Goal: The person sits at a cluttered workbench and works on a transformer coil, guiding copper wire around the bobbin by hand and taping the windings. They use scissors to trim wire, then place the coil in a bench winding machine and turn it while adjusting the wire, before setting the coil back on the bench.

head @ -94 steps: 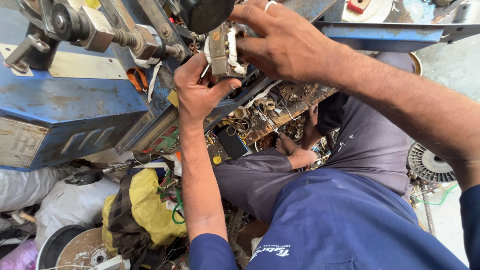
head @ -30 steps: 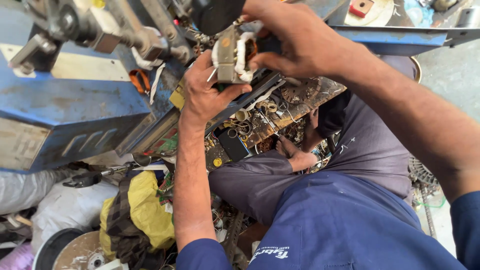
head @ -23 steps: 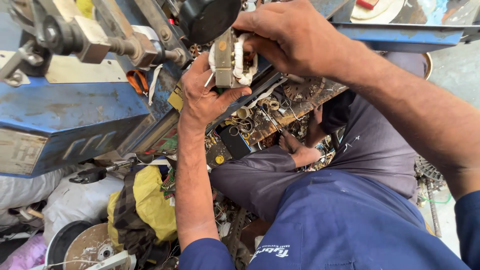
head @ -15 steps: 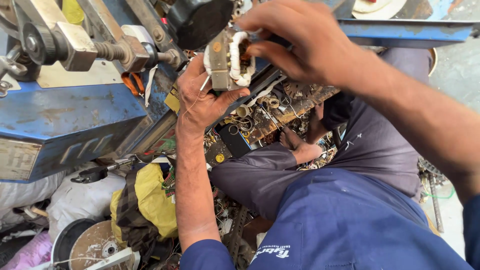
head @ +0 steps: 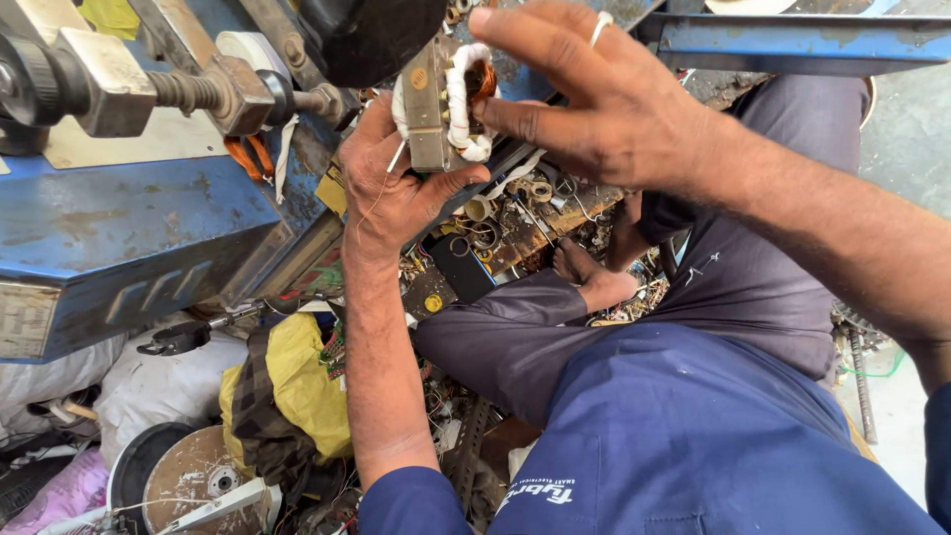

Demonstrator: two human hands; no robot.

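**Small wound coil held up between both hands**

Left hand [head: 396, 188] curled shut around a small motor coil [head: 443, 104], a metal core with white-taped winding and copper showing, raised in front of the blue machine [head: 129, 228]. Right hand [head: 594, 99] mostly open, fingers spread, thumb and fingertips touching the winding's right side. Below: scattered metal scrap [head: 515, 213] by the person's bare foot [head: 584, 277]; yellow cloth [head: 297, 381] lower left.
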